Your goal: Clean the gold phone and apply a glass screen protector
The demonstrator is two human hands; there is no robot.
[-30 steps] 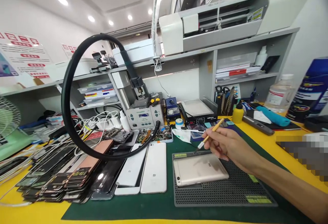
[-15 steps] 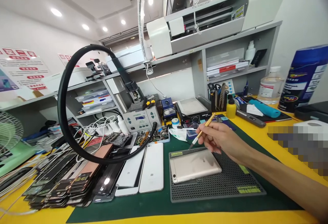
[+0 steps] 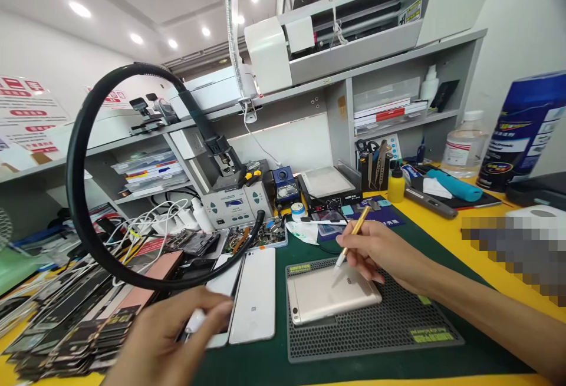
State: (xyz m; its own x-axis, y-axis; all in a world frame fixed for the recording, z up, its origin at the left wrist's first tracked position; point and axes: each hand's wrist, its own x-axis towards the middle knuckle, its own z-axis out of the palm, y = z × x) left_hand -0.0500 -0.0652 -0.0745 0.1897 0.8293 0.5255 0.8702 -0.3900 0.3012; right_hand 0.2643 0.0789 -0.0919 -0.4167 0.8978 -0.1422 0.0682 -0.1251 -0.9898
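Note:
A gold-coloured phone [image 3: 316,300] lies back up on a grey honeycomb mat [image 3: 375,333]. Above it, my right hand [image 3: 369,247] is closed around a slim gold-handled craft knife [image 3: 354,236] with a pale collar. Its blurred tip points down at the phone's back, and I cannot tell whether it touches. My left hand [image 3: 168,333], smeared by motion, is at the lower left with thumb and forefinger apart. It is in front of a stack of phones and covers part of them. Close to its fingertips lies a white phone [image 3: 254,297].
Phone parts [image 3: 88,315] are piled at the left. A thick black hose [image 3: 77,197] loops over them from a grey rework station [image 3: 234,206]. A parts tray [image 3: 265,236], a yellow bottle [image 3: 397,184] and a blue spray can [image 3: 515,132] stand behind and to the right.
My left hand has come into view at the lower left. My right hand has brought the craft knife's tip from beyond the phone's far edge to over its back. The view has shifted slightly.

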